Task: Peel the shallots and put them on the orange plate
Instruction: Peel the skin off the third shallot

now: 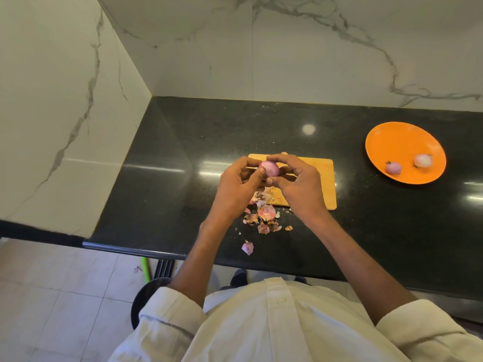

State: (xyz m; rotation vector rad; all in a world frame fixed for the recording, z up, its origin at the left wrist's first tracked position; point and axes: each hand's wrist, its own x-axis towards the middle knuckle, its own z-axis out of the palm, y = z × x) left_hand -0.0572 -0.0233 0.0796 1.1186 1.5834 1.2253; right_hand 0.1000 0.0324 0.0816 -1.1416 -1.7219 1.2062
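White shirt sleeves [170,309] sit nearest the camera. Both hands are raised over the wooden cutting board [325,178] on the black worktop [183,152]. Left hand [239,182] and right hand [300,184] both have their grip clamped on one pinkish shallot [270,169], fingers curled round it. Loose peels [264,215] lie just below the board. Orange plate [392,142], well right, carries two peeled shallots [393,168].

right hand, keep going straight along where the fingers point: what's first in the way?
The right hand points its fingers leftward, curled round the shallot, so that comes first. Directly behind it is the left hand, gripping the same shallot. Depth unclear.
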